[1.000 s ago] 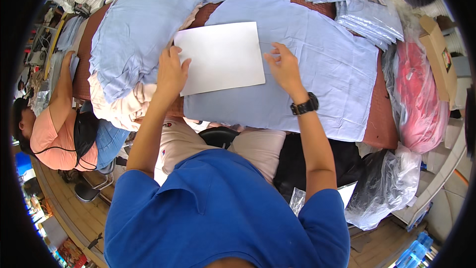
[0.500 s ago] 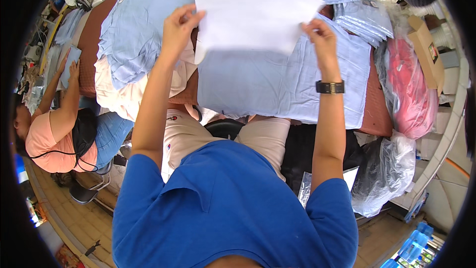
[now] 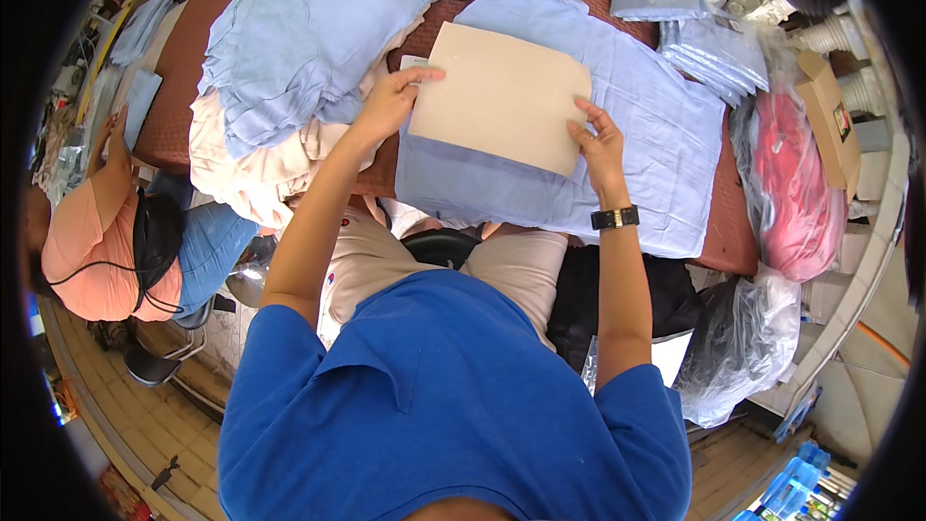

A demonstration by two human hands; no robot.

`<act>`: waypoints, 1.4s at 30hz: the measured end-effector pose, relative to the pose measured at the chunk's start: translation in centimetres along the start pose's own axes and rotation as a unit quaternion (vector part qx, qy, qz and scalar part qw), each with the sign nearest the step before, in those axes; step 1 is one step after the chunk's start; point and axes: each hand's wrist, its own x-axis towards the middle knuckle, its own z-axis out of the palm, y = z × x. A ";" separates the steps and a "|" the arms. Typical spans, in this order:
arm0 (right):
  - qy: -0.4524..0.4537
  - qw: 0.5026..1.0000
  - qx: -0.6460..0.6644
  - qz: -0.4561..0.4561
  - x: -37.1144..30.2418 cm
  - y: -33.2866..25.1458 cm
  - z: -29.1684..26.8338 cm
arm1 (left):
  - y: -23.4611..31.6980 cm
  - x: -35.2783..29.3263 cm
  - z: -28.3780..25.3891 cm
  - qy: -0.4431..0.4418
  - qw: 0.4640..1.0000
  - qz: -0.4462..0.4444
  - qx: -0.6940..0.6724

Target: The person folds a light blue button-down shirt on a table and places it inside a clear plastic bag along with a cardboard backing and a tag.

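A beige sheet of cardboard [image 3: 506, 96] lies low over a light blue garment [image 3: 656, 154] spread flat on the brown-covered table; whether it rests fully on the cloth I cannot tell. My left hand [image 3: 388, 104] pinches the sheet's left edge, fingers on top. At the right edge, my right hand [image 3: 600, 143] grips it near the near corner, thumb and fingers closed. A small white piece [image 3: 413, 62] shows beside the left fingers, partly hidden by the sheet.
Left of the garment are heaped blue clothes [image 3: 299, 39] over cream cloth [image 3: 241, 154]. Bagged folded blue shirts [image 3: 714, 48], a bagged red bundle [image 3: 796, 174] and an open cardboard box [image 3: 828, 125] stand right. A co-worker in an orange top [image 3: 92, 251] sits at left.
The sheet showed a white face and was held up farther away; now a beige face shows. Both hands have brought it down and nearer, over the garment.
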 end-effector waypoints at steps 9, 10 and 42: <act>0.060 0.977 -0.199 -0.052 0.8 3.3 1.6 | -1.5 0.0 1.5 0.055 0.973 0.121 0.189; 0.072 0.977 -0.196 -0.049 0.4 2.9 1.9 | -1.1 0.2 1.7 0.053 0.976 0.121 0.172; 0.086 0.903 -0.403 -0.122 0.6 4.2 2.7 | -2.4 2.8 -0.6 -0.010 0.988 -0.066 0.142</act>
